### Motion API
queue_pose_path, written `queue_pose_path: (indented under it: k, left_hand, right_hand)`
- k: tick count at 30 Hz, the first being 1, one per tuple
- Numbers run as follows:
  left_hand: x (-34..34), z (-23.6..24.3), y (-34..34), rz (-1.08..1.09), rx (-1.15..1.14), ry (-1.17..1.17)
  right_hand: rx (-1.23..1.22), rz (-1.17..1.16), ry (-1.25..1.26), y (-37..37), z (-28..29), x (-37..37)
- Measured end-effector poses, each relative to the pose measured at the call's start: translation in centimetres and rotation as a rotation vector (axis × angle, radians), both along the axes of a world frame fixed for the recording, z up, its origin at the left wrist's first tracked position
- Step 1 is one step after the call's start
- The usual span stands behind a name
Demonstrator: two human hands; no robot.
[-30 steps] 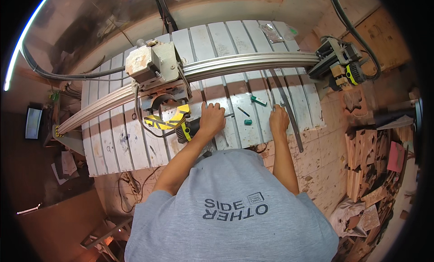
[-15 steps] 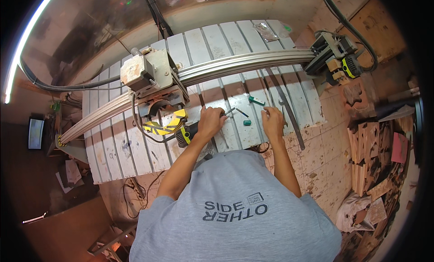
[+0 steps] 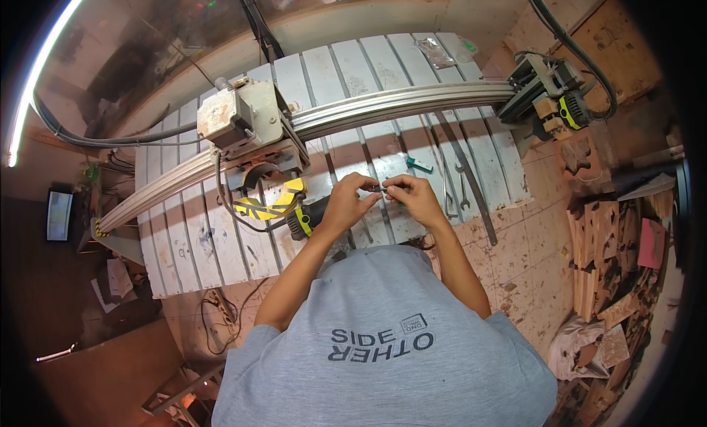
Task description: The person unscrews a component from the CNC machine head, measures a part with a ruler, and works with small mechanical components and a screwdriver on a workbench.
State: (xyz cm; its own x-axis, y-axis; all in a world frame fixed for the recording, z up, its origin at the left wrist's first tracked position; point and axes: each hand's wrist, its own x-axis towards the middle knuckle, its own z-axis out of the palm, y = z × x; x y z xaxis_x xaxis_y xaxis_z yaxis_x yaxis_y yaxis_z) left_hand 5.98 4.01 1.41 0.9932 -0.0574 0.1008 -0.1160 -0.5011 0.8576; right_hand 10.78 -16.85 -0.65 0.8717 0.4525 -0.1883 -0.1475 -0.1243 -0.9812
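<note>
Above the white slatted bed (image 3: 353, 73) my two hands meet fingertip to fingertip. My left hand (image 3: 352, 199) pinches one end of a thin dark router bit (image 3: 379, 190); its cutting end is too small to make out. At the other end, the fingers of my right hand (image 3: 414, 200) are closed on it too. Just beyond my right hand lies a small green plastic case (image 3: 419, 164). Two metal spanners, a nearer-left one (image 3: 446, 184) and one beside it (image 3: 462, 185), rest to the right. My hands cover the spot where other small pieces lay.
To the left of my left hand lies a black and yellow router motor (image 3: 305, 217) with a cable. A metal gantry beam (image 3: 390, 107) crosses the bed, carrying a motor carriage (image 3: 239, 125). A long dark bar (image 3: 471, 184) lies at the right. Wood offcuts (image 3: 596, 250) are stacked beyond.
My right hand has moved left and up to meet my left hand, closing on the bit. The spanners are uncovered; the green cap and second thin piece are out of sight.
</note>
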Motion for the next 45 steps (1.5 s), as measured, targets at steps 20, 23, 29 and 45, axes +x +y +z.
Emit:
queue_pose_path:
  k: [20,23,29,45]
  left_hand:
    - [-1.7,-0.4,1.3,-0.099,-1.117,0.558]
    - [-1.8,-0.8,1.3,-0.111,-1.183,0.533]
    - [-1.9,-1.0,1.4,-0.151,-1.322,0.514]
    - [-2.7,-1.3,1.1,-0.337,-1.573,0.589]
  right_hand:
    - [0.15,0.076,0.113,-0.1,4.7,-0.6]
    - [0.142,0.075,0.083,0.0,5.4,-0.7]
    - [0.103,0.086,0.023,0.5,7.2,-0.9]
    - [0.214,0.094,-0.009,0.9,8.1,-1.6]
